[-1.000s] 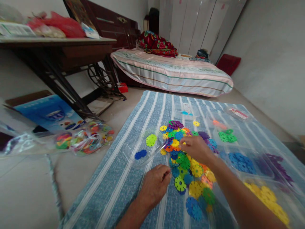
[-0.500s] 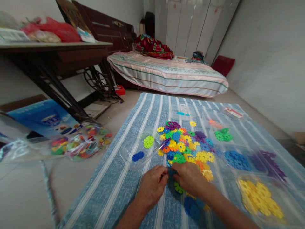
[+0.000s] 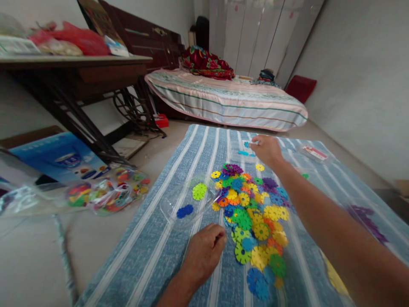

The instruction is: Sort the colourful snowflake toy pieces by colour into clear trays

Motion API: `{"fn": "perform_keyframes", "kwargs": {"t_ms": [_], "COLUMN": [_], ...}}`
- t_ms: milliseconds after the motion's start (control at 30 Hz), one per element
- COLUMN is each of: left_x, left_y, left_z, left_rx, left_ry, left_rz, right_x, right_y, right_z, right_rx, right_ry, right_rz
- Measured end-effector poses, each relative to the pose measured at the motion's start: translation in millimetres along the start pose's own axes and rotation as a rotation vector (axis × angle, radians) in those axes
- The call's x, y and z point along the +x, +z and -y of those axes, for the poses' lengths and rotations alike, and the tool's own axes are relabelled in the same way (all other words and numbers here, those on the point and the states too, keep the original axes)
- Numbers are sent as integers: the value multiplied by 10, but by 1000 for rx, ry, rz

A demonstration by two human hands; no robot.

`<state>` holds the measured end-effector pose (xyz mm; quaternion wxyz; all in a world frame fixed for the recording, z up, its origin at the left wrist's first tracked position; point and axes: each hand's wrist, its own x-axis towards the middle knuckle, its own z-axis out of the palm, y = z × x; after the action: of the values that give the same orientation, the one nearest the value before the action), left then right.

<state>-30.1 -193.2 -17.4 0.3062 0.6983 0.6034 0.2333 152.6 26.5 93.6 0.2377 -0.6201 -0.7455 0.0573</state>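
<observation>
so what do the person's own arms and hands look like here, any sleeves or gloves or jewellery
Both are bare. The left hand has no glove, and its forearm shows no sleeve up to the picture's lower edge. The right hand is also ungloved, with a long bare forearm and no cuff in view. No watch, bracelet or ring can be seen on either.

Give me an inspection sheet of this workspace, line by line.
Surface: blue striped cloth spread on the floor.
Job's things: heap of coloured snowflake discs; clear tray holding one green and some blue discs; light-blue pieces at the far end.
Clutter: bag of coloured pieces on the bare floor.
Hands: right hand stretched over the light-blue pieces; left hand curled on the cloth beside the heap.
Cables: nothing seen.
Surroundings: bed, dark table.
</observation>
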Motion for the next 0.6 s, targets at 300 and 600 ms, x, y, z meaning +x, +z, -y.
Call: {"fn": "perform_keyframes", "kwargs": {"t_ms": [300,600], "left_x": [13,26], "left_y": [14,-6], "left_z": [-2,-36], "left_rx": [8,47], "left_ry": [15,24], "left_rz": [0,-5], "right_x": [-1024,-2104], "right_y": [134,170], "right_z": [-30,-55], "right_rx": [109,-77], "right_ry": [-166,-71], "right_rz": [254,549]}}
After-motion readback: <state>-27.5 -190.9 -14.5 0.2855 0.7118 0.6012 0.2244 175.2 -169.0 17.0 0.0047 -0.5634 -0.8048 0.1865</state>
